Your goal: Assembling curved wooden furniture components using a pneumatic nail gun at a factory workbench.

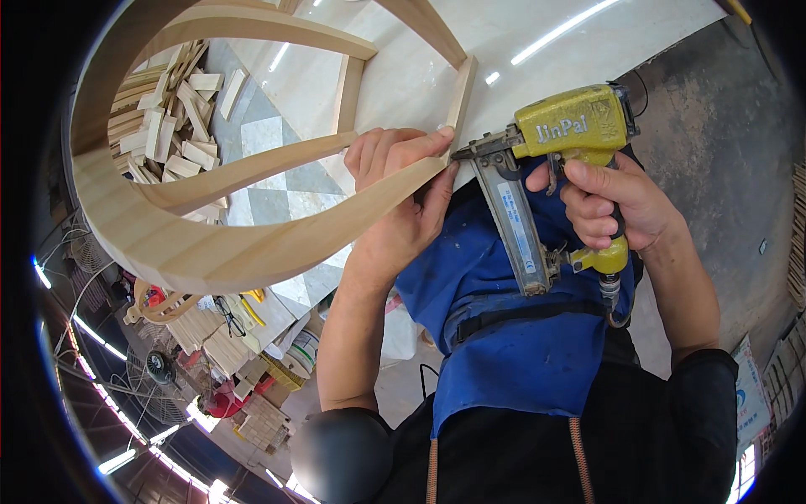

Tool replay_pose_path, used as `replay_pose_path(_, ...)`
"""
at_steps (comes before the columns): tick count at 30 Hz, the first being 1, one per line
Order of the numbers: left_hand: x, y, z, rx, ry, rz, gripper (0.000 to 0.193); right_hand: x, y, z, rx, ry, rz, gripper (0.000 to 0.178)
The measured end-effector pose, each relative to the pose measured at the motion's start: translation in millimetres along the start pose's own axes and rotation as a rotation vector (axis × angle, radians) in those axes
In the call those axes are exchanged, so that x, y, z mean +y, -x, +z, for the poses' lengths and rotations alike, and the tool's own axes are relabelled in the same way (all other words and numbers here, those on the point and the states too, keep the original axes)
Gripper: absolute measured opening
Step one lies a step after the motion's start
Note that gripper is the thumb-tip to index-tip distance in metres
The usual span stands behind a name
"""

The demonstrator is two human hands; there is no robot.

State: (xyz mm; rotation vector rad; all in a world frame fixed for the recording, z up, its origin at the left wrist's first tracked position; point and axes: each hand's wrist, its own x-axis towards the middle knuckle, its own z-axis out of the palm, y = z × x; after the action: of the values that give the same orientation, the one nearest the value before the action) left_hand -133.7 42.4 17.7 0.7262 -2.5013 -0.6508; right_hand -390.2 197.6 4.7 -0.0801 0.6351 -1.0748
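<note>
While our left hand (403,197) wraps its fingers (378,151) tightly around the curved wooden frame (210,244), pinning a rail near the picture's centre, our right hand (617,202) at three o'clock is clenched on the grip of the yellow nail gun (567,134). The gun's nose touches the frame's joint just at the left thumb. The frame sweeps away toward nine o'clock, over the pale bench (403,84). A pile of wood offcuts (172,118) lies at ten o'clock, seen through the frame. A blue apron (495,336) hangs below.
</note>
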Motion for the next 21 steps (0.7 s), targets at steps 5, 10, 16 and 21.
replay_pose_path(5,1.1,-0.4,1.0,0.004,-0.005,0.011,0.038,1.0,1.9,-2.1,0.017,0.0,0.021,0.036)
replay_pose_path(10,1.1,0.1,1.6,0.013,-0.001,0.025,0.038,4.1,1.9,-4.0,0.036,0.007,0.023,0.037)
replay_pose_path(16,-0.2,-0.2,0.8,-0.003,0.0,0.023,0.037,-1.9,5.0,0.5,0.057,0.071,-0.012,0.035)
replay_pose_path(21,-4.5,7.1,-10.4,-0.046,0.037,0.033,0.041,-32.9,39.2,39.7,0.258,0.706,-0.269,0.033)
